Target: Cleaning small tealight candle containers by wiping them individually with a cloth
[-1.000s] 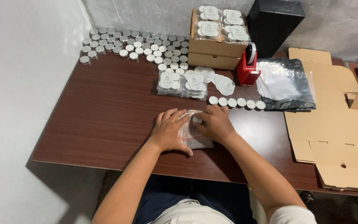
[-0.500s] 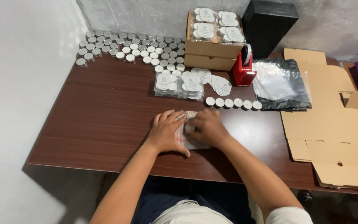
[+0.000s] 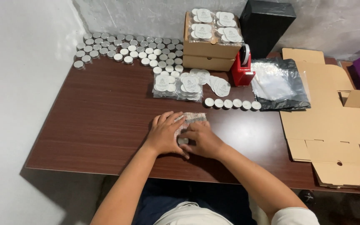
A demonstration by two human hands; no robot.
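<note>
I've got both hands flat on a small clear plastic packet [image 3: 190, 121] lying on the brown table [image 3: 105, 108], near its front edge: left hand [image 3: 165, 133] w/ fingers spread pressing its left side, right hand [image 3: 203, 139] curled over the lower right, neither clenched round it, more pinning than gripping. Beyond it sit a row of tealights [image 3: 232, 103], stacked filled packets [image 3: 176, 85], a red tape dispenser [image 3: 242, 68] and flat cardboard [image 3: 330, 125] at right
</note>
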